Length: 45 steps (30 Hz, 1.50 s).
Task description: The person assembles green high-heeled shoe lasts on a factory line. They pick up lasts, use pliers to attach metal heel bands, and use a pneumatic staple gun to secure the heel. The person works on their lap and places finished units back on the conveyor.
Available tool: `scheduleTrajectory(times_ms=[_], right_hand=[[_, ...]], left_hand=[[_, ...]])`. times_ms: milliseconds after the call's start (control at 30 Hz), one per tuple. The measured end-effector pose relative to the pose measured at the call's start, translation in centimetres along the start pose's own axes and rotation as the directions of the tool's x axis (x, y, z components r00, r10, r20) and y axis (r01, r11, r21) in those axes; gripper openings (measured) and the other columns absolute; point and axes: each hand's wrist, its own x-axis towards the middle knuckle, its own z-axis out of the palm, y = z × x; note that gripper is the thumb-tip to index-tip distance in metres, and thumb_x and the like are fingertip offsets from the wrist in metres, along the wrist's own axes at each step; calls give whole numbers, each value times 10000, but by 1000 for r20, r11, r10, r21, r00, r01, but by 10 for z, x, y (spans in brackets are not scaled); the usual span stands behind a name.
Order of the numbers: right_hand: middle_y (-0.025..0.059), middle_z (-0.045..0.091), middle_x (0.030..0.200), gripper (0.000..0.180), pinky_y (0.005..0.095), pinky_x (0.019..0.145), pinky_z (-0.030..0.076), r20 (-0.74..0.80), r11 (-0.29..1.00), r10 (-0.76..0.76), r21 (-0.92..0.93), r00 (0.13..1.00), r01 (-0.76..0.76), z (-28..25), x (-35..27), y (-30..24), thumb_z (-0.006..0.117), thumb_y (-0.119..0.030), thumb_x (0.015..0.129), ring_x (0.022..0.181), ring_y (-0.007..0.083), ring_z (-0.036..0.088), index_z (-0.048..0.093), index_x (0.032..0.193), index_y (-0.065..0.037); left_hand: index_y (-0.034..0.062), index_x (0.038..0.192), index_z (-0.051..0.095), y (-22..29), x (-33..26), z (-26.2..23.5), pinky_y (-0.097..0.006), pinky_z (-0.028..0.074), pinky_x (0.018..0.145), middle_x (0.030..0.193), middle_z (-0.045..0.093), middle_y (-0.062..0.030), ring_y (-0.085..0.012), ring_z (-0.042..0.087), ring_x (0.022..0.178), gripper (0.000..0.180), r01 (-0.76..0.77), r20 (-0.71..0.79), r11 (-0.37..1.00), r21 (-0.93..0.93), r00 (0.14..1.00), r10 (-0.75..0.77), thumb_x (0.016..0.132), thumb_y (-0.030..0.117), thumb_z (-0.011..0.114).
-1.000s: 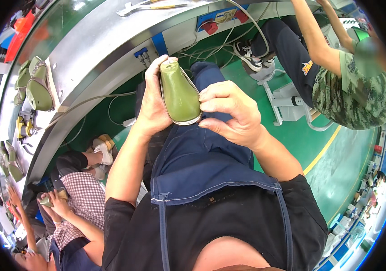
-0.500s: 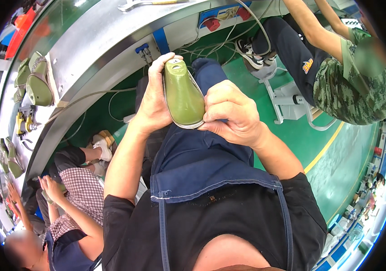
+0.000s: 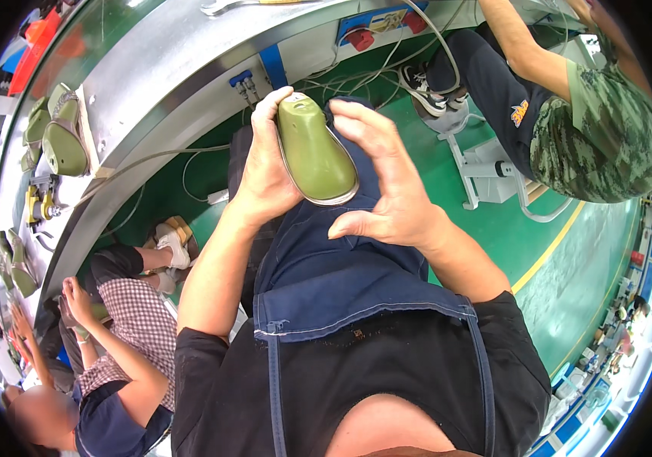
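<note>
A green shoe last (image 3: 313, 152) with a pale insole edge rests in my left hand (image 3: 263, 171), whose fingers wrap its far side and top. My right hand (image 3: 387, 183) is beside it with fingers spread and curved; its thumb and palm are close to the last's lower right edge, and I cannot tell if they touch. Both hands are raised over my lap, above my dark blue apron (image 3: 341, 266).
A long grey workbench (image 3: 150, 84) curves along the upper left, carrying more green lasts (image 3: 63, 141). A person in a checked shirt (image 3: 124, 327) sits at lower left. Another person in camouflage (image 3: 592, 129) sits on a white stool (image 3: 493, 164) at upper right. Green floor lies between.
My right hand has opened and lifted its fingers off the last, which my left hand now holds alone. The last has tilted slightly upward.
</note>
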Motion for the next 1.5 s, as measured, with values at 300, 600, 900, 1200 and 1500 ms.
scheduleTrajectory(times_ms=[300,600,900,1200,1500], right_hand=[[308,528,1507,757,414,1141,453,-155,982,186,15,970,-186,27,-1,-4,682,-382,1026,1388,416,560,410,1536,105],[195,666,1368,703,327,1081,478,214,670,510,509,833,-541,-2,-14,30,567,-450,1093,1245,201,622,463,1517,102],[169,741,1257,595,323,951,558,209,557,705,428,678,-712,11,-30,31,631,-378,1074,1115,187,704,544,1485,42],[251,757,1110,443,331,832,604,-146,876,460,-82,876,-474,37,-50,26,708,-219,1013,971,287,779,655,1351,63],[259,673,1354,480,383,1058,515,-48,812,556,242,830,-530,47,-75,45,585,-277,1096,1257,330,676,575,1435,63]], left_hand=[[65,1549,231,-1,-7,13,-458,541,960,1331,524,-210,-365,619,1151,1154,68,0,997,44,998,-68,660,103,965],[27,1549,291,-2,-37,21,-403,458,1103,1329,560,-152,-259,564,1254,1114,663,333,617,-424,748,-575,639,132,925],[15,1518,316,-19,-62,36,-392,459,1107,1309,543,-111,-234,539,1279,1098,778,553,280,-563,606,-572,615,131,930],[37,1469,409,-11,-71,44,-365,499,1055,1253,582,-70,-202,592,1190,971,735,507,294,-612,649,-567,636,71,907],[38,1349,555,-2,-75,37,-332,515,999,1190,637,-47,-164,631,1095,706,649,448,243,-721,704,-551,733,149,881]])
